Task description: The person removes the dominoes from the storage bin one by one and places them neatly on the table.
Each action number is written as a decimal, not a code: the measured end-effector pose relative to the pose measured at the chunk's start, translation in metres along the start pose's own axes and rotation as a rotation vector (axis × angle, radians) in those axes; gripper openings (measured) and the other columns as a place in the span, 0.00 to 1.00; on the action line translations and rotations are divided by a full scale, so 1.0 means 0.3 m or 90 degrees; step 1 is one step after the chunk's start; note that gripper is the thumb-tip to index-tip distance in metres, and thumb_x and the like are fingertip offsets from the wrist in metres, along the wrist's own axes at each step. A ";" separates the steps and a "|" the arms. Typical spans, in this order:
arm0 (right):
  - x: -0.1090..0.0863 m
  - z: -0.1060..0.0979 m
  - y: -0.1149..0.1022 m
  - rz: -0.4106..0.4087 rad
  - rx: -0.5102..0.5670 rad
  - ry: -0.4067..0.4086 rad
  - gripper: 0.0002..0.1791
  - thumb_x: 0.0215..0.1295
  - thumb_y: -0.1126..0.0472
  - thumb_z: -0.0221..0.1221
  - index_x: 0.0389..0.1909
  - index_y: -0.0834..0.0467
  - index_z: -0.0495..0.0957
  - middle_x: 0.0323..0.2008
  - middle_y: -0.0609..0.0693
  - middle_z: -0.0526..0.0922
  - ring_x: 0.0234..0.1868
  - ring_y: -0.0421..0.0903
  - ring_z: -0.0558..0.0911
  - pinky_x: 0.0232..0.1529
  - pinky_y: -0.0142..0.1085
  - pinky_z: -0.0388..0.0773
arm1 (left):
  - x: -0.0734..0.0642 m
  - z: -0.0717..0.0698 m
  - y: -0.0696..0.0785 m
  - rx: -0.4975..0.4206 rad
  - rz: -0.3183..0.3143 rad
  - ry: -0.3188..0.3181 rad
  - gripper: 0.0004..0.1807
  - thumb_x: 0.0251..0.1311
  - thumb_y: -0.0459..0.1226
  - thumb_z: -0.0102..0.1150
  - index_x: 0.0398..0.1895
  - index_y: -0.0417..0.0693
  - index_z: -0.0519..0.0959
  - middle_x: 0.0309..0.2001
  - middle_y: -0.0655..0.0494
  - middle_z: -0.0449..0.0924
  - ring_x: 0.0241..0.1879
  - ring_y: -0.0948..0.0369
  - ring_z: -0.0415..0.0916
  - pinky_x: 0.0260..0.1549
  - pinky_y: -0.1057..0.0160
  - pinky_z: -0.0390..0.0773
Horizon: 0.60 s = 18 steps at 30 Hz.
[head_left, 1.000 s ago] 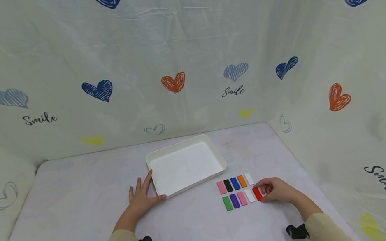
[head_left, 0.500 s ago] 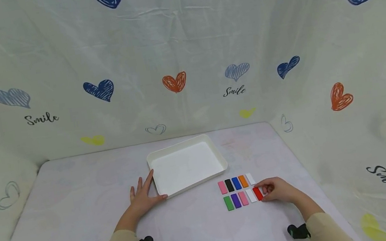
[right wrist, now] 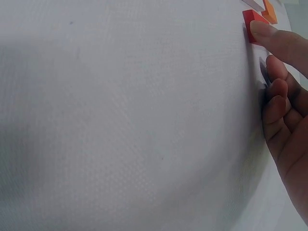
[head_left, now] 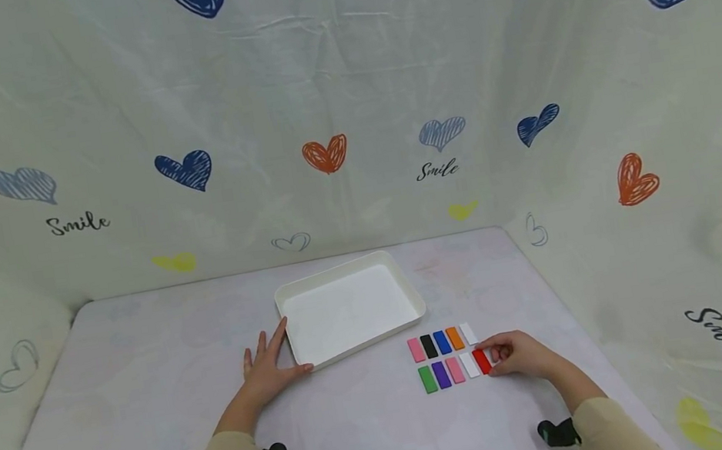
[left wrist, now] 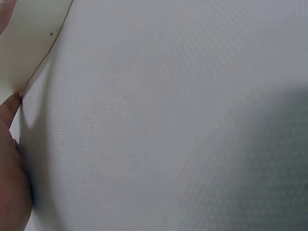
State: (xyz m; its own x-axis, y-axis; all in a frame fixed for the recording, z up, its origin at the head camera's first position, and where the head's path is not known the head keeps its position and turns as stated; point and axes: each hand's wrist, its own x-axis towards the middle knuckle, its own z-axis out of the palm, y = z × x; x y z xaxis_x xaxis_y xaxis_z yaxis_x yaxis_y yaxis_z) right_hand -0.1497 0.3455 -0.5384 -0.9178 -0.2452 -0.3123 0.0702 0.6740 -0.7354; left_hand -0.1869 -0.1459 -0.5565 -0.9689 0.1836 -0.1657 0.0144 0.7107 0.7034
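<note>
In the head view my left hand (head_left: 265, 379), fingers spread, touches the near left corner of a shallow white tray (head_left: 408, 284), thumb along its front side and forefinger at its left side. The left wrist view catches only the tray's outer wall (left wrist: 36, 38) and part of that hand. My right hand (head_left: 523, 354) pinches a small red block (head_left: 482, 362) at the right end of the front row, thumb at its near end. In the right wrist view the thumb partly covers the red block (right wrist: 254, 14), and the other fingers are curled.
Two rows of flat blocks lie right of the tray. Pink (head_left: 416, 350), black (head_left: 429, 345), blue (head_left: 442, 342), orange (head_left: 454, 338) and white (head_left: 467, 333) form the back row. Green (head_left: 428, 379), purple (head_left: 442, 375), pink (head_left: 455, 369) and white (head_left: 469, 364) stand left of the red one.
</note>
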 end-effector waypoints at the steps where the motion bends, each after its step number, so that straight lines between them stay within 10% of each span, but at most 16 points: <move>1: 0.003 0.002 0.001 0.000 0.000 0.000 0.25 0.51 0.63 0.73 0.52 0.60 0.82 0.28 0.49 0.73 0.32 0.47 0.71 0.27 0.29 0.70 | -0.001 -0.002 -0.002 -0.003 0.002 0.003 0.61 0.47 0.55 0.73 0.78 0.49 0.45 0.75 0.40 0.49 0.74 0.38 0.31 0.66 0.37 0.24; 18: -0.004 -0.008 -0.057 -0.012 -0.035 0.050 0.25 0.51 0.65 0.73 0.53 0.58 0.81 0.33 0.49 0.76 0.35 0.47 0.72 0.30 0.31 0.75 | -0.077 -0.085 0.005 0.007 0.038 -0.026 0.64 0.43 0.47 0.78 0.77 0.42 0.44 0.72 0.29 0.49 0.71 0.32 0.39 0.64 0.29 0.41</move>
State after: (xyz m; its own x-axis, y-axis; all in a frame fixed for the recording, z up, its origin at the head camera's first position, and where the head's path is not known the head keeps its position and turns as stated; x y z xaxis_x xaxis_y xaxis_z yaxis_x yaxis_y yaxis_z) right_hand -0.1507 0.3360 -0.5239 -0.9467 -0.2046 -0.2486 0.0325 0.7073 -0.7061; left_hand -0.1708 -0.1663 -0.5339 -0.9552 0.2536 -0.1527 0.0744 0.7050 0.7052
